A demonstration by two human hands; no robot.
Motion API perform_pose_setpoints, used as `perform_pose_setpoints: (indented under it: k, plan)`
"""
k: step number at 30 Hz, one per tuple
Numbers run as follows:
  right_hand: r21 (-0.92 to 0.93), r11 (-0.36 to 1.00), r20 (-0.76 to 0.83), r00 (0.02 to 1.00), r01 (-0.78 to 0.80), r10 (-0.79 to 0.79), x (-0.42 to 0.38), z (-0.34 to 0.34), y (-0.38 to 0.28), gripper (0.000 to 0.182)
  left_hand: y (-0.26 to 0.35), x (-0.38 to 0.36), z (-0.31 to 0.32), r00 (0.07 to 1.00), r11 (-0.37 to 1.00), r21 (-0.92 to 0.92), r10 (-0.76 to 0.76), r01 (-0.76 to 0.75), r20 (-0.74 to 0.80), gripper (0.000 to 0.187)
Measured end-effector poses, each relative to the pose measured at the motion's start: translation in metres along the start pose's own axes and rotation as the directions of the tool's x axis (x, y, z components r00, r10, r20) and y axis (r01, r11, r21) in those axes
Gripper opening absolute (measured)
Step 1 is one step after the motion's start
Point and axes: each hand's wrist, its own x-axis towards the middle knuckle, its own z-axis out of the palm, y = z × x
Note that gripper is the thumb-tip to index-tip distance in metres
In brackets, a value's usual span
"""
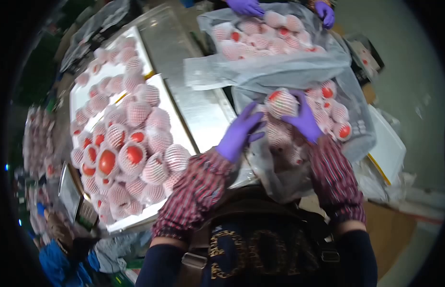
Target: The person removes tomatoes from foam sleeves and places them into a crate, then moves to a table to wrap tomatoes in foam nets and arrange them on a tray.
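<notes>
My right hand, in a purple glove, is closed on a red fruit in a white-pink foam net, above a box lined with translucent plastic. My left hand, also gloved, is just left of that fruit, its fingers apart and holding nothing. Inside the box lie several more netted fruits, some showing red skin. To my left, a large pile of netted fruits rests on white trays.
A second lined box of netted fruits stands beyond mine, with a co-worker's purple-gloved hands at it. Metal table surface lies between pile and boxes. Another person in blue is at lower left. A white tray leans at right.
</notes>
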Motion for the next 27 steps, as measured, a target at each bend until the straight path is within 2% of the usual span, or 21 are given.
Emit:
perform_pose_setpoints:
  k: [1, 2, 3, 4, 5, 6, 8, 9, 11, 13, 15, 17, 18, 21, 24, 27]
  plan:
    - [0.050, 0.996, 0.006, 0.997, 0.075, -0.075, -0.008, 0.001, -0.016, 0.072, -0.002, 0.006, 0.002, 1.000, 1.000, -0.019, 0.024, -0.024, -0.005, 0.051]
    - [0.149, 0.986, 0.011, 0.997, 0.079, -0.082, -0.016, 0.003, -0.030, 0.073, -0.003, 0.013, 0.001, 0.997, 0.997, -0.011, 0.071, -0.071, 0.027, 0.048]
    - [0.169, 0.983, -0.033, 0.997, 0.073, -0.069, -0.023, 0.006, -0.036, 0.074, 0.000, 0.016, -0.003, 0.991, 0.993, -0.002, 0.115, -0.115, 0.068, 0.046]
    - [0.099, 0.994, -0.093, 0.995, 0.051, -0.042, -0.029, 0.006, -0.043, 0.074, 0.016, 0.008, 0.000, 0.991, 0.987, 0.091, 0.123, -0.129, 0.060, 0.044]
    - [0.232, 0.971, -0.162, 0.986, 0.066, -0.028, -0.030, 0.010, -0.037, 0.071, 0.029, -0.001, 0.003, 0.990, 0.975, 0.178, 0.125, -0.133, 0.058, 0.043]
    - [0.221, 0.975, -0.202, 0.979, 0.034, 0.011, -0.029, 0.011, -0.028, 0.070, 0.038, -0.001, -0.006, 0.985, 0.955, 0.250, 0.143, -0.162, 0.096, 0.040]
    - [0.199, 0.980, -0.239, 0.970, -0.003, 0.052, -0.026, 0.008, -0.012, 0.068, 0.060, 0.001, -0.036, 0.930, 0.806, 0.480, 0.364, -0.347, 0.061, 0.040]
    - [0.185, 0.983, -0.236, 0.970, -0.014, 0.059, -0.025, 0.005, -0.006, 0.068, 0.076, 0.000, -0.051, 0.885, 0.700, 0.585, 0.461, -0.410, 0.068, 0.041]
    - [0.176, 0.984, -0.235, 0.969, -0.041, 0.082, -0.024, 0.006, -0.003, 0.067, 0.122, 0.000, -0.083, 0.728, 0.528, 0.743, 0.681, -0.410, -0.082, 0.042]
    - [0.184, 0.979, -0.237, 0.963, -0.086, 0.129, -0.023, 0.007, -0.003, 0.066, 0.158, 0.029, -0.149, 0.463, 0.336, 0.835, 0.879, -0.437, -0.112, 0.050]
    - [0.176, 0.978, -0.251, 0.955, -0.117, 0.159, -0.021, 0.011, -0.005, 0.067, 0.193, 0.044, -0.189, 0.381, 0.089, 0.995, 0.922, -0.035, -0.069, 0.058]
    - [0.150, 0.981, -0.256, 0.953, -0.124, 0.160, -0.018, 0.013, -0.001, 0.068, 0.214, 0.061, -0.208, 0.586, 0.134, 0.969, 0.777, 0.207, -0.233, 0.063]
    - [0.132, 0.985, -0.252, 0.957, -0.113, 0.144, -0.018, 0.012, 0.004, 0.068, 0.210, 0.093, -0.245, 0.581, 0.074, 0.983, 0.798, 0.168, -0.160, 0.065]
    - [0.091, 0.987, -0.266, 0.951, -0.136, 0.155, -0.019, 0.012, 0.012, 0.069, 0.199, 0.145, -0.246, 0.658, 0.122, 0.948, 0.694, 0.293, -0.293, 0.068]
    - [0.096, 0.978, -0.248, 0.948, -0.183, 0.201, -0.016, 0.018, -0.003, 0.070, 0.176, 0.207, -0.254, 0.784, 0.285, 0.945, 0.544, 0.162, -0.299, 0.070]
    - [0.005, 0.986, -0.223, 0.961, -0.169, 0.165, -0.015, 0.016, 0.013, 0.071, 0.162, 0.218, -0.251, 0.735, -0.137, 0.939, 0.661, 0.316, -0.151, 0.068]
